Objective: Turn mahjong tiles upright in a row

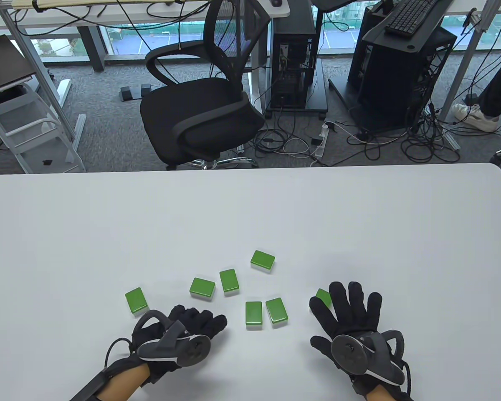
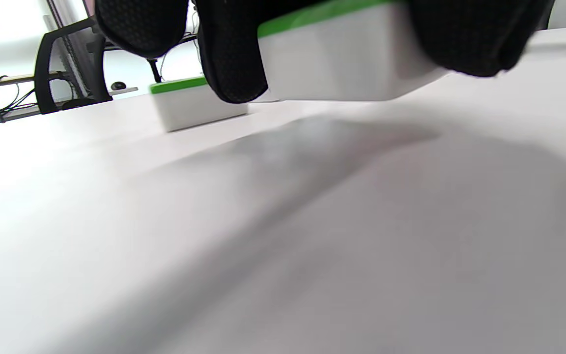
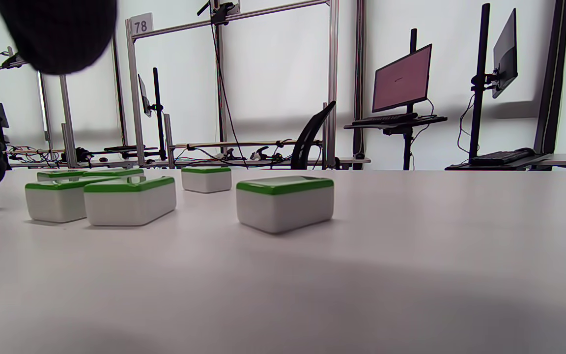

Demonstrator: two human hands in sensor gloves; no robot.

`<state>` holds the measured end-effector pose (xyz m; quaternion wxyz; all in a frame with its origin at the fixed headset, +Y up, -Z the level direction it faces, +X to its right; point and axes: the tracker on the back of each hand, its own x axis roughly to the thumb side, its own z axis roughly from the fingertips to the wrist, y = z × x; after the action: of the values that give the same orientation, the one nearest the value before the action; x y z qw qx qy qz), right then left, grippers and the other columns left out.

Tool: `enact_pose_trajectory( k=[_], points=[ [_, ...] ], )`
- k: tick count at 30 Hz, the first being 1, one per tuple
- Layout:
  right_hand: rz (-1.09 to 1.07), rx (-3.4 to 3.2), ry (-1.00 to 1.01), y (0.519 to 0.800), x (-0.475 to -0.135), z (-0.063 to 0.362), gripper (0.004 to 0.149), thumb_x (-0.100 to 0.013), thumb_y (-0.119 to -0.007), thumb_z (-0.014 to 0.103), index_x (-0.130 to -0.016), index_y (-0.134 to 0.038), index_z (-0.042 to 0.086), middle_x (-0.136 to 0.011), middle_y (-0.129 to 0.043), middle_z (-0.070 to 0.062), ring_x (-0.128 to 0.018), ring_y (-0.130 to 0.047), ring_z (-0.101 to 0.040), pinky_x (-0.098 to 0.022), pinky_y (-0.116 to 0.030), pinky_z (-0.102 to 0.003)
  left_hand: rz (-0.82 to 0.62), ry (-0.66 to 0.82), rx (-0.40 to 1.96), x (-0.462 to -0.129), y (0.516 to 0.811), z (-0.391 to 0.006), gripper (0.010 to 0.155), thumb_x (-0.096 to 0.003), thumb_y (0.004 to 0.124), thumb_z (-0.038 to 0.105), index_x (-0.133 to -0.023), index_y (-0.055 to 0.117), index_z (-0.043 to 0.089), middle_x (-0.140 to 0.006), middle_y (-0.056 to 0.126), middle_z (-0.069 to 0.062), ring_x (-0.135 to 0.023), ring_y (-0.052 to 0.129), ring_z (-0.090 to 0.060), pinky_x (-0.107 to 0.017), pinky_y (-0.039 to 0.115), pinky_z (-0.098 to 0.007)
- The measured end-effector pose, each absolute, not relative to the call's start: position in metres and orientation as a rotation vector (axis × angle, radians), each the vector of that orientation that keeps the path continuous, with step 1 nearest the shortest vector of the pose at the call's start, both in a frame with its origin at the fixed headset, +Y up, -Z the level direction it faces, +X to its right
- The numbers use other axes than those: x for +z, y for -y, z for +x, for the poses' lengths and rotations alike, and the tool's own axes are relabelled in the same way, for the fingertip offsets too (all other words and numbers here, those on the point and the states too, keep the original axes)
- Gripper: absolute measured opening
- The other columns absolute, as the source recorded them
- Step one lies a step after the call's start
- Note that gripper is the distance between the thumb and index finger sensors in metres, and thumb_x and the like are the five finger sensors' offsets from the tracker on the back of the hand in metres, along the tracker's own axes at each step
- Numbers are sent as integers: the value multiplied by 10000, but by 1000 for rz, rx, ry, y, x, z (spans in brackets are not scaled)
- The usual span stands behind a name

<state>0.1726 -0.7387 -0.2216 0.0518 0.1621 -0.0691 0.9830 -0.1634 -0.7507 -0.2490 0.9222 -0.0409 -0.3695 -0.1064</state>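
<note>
While the left hand (image 1: 183, 334) curls over the white table (image 1: 250, 209) with its fingers bent down, the left wrist view shows that these fingers (image 2: 234, 54) grip a mahjong tile (image 2: 342, 54) between them; this tile is lifted a little, tilted, with its green back up and its white body facing the camera, and it cannot be seen in the table view because the hand covers it. The right hand (image 1: 350, 326) lies spread and released, all fingers stretched forward, and it holds nothing; one green tile (image 1: 323, 297) peeks out just beside its index finger, partly hidden under the glove. Taking as landmark the pair of tiles (image 1: 265, 313) that lie side by side between the two hands, almost touching each other, the other tiles are placed so: two tiles (image 1: 215, 284) are near, beyond the pair and to its left; one single tile (image 1: 262, 260) is beyond the pair, farther from the person; and the leftmost tile (image 1: 136, 300) is well apart to the left, just beyond the left hand. All these tiles lie flat with the green back up. In the right wrist view the tiles stay low on the table, and the closest one (image 3: 285, 201) shows its white sides and green top clearly. Behind the table a black office chair (image 1: 204, 108) stands on the grey carpet.
</note>
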Motion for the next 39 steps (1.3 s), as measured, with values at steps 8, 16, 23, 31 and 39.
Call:
enact_pose_trajectory(
  k=[8,16,23,31,39],
  points=[
    [496,2981,213,738,-221,172,855,-435,-686,588,-969,-30,468,-1086,126,3,-944,129,-392,-664,-31,-694,-90,772,-271,-256,761,-139,785,-322,777,585,-1022,499,366,-1025,752,11,-868,890,-266,-677,708,-566],
    [492,2991,195,740,-222,173,855,-435,-685,590,-971,-30,467,-1088,124,2,-944,128,-392,-664,-32,-695,-80,755,-282,-256,765,-141,788,-319,770,598,-1022,501,363,-1027,743,16,-870,883,-259,-678,706,-564],
    [504,2993,189,739,-222,171,854,-434,-684,591,-970,-30,468,-1088,124,3,-944,129,-392,-665,-31,-694,-134,733,-273,-255,762,-144,834,-300,721,677,-1037,442,405,-1090,670,13,-935,839,-263,-699,683,-571],
    [509,2991,177,740,-222,171,854,-434,-683,594,-973,-32,466,-1092,119,0,-946,126,-393,-664,-31,-696,-98,679,-162,-261,734,-153,824,-300,724,680,-1035,459,417,-1118,637,32,-967,812,-277,-707,664,-586],
    [518,2992,168,740,-222,169,853,-435,-682,594,-973,-33,466,-1095,112,-1,-946,125,-394,-665,-34,-696,43,588,-151,-276,711,-156,822,-298,736,665,-1034,456,430,-1149,585,32,-1007,773,-285,-722,642,-598]
  ],
)
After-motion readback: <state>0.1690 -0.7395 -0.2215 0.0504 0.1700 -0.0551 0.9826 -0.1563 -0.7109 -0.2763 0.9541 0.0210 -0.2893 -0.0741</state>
